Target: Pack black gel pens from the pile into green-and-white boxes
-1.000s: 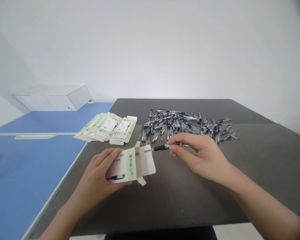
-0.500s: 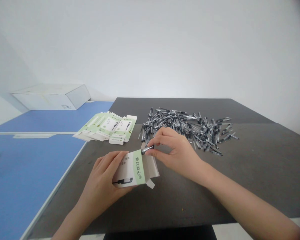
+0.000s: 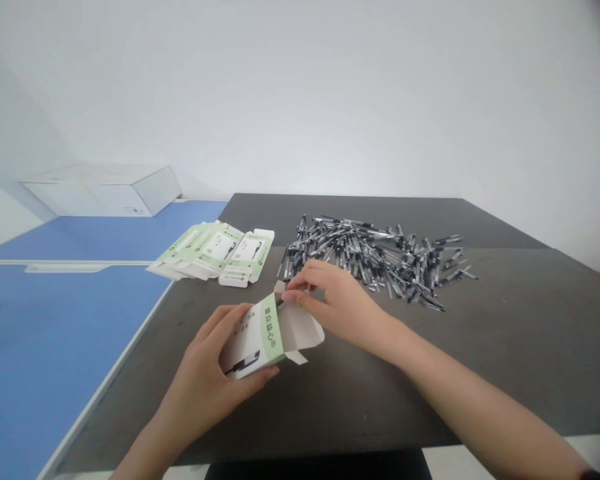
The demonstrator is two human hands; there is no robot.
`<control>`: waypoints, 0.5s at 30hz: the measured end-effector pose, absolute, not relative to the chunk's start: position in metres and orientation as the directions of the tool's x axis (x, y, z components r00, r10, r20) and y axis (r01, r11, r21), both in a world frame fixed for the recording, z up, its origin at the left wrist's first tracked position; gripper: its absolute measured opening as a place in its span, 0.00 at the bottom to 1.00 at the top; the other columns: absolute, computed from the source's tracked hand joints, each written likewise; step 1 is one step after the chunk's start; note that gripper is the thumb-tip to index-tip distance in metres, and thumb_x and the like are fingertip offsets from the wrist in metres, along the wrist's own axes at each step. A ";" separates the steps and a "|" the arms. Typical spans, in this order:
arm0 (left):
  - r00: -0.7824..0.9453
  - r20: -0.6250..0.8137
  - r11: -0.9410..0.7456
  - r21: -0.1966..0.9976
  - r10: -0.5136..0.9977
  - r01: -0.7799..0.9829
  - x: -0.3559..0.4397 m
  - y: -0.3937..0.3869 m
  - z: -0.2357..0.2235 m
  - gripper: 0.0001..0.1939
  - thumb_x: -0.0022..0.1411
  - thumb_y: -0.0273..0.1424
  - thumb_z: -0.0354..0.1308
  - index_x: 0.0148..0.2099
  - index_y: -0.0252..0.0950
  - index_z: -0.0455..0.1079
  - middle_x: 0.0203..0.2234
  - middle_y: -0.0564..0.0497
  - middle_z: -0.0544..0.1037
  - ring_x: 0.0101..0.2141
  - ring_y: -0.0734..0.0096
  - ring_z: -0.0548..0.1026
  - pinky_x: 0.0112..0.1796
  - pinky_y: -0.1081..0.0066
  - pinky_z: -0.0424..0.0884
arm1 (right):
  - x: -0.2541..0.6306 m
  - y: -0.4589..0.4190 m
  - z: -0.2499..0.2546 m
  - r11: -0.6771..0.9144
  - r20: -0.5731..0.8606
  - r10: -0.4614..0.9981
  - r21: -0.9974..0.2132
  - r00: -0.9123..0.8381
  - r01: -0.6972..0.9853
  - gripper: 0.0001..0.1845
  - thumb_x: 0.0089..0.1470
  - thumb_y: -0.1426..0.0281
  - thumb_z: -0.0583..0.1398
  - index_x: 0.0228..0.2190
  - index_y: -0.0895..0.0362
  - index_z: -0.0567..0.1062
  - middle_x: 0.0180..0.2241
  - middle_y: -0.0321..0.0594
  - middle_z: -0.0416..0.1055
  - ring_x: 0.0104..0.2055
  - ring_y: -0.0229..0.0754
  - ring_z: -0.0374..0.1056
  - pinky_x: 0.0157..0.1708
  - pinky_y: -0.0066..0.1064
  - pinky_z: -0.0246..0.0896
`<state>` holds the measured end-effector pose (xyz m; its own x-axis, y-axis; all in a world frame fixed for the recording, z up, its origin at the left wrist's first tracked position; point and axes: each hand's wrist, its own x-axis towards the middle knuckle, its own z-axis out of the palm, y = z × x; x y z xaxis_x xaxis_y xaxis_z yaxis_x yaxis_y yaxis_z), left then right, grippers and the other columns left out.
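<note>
Gripping box in left hand, mouth facing right. Right hand: fingers bunched at pen; pinch unclear. Best: push straight, flap clear, box uncrushed.

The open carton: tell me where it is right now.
In the head view, the open carton is just left of centre, in the picture's lower half, held in the left grip, with the right grip at its flapped end.
</note>
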<state>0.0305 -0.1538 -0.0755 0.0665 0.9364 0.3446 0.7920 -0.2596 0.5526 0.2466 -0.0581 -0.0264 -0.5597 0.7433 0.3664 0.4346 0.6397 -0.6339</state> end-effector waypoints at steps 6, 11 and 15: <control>0.075 0.264 -0.223 0.593 0.962 0.774 0.030 -0.156 -0.075 0.32 0.54 0.43 0.66 0.58 0.39 0.66 0.51 0.45 0.74 0.49 0.55 0.76 0.48 0.62 0.74 | 0.248 -0.058 -0.022 0.589 0.301 0.746 -0.714 -0.594 0.378 0.04 0.58 0.73 0.64 0.33 0.58 0.80 0.35 0.38 0.73 0.37 0.38 0.67 0.40 0.31 0.61; 0.022 0.288 -0.150 0.429 0.957 0.891 0.011 -0.146 -0.080 0.34 0.55 0.47 0.64 0.60 0.38 0.65 0.53 0.42 0.74 0.49 0.49 0.75 0.49 0.55 0.72 | 0.267 -0.048 -0.027 0.590 0.343 0.774 -0.695 -0.532 0.410 0.07 0.61 0.72 0.59 0.34 0.58 0.79 0.34 0.38 0.75 0.37 0.37 0.68 0.39 0.30 0.61; -0.003 0.242 -0.062 0.260 0.970 0.964 -0.015 -0.136 -0.090 0.36 0.55 0.51 0.60 0.60 0.35 0.66 0.53 0.38 0.74 0.47 0.44 0.77 0.47 0.52 0.72 | 0.299 -0.030 -0.043 0.484 0.249 0.860 -0.676 -0.446 0.556 0.08 0.58 0.75 0.58 0.33 0.59 0.79 0.35 0.40 0.77 0.35 0.38 0.69 0.36 0.30 0.62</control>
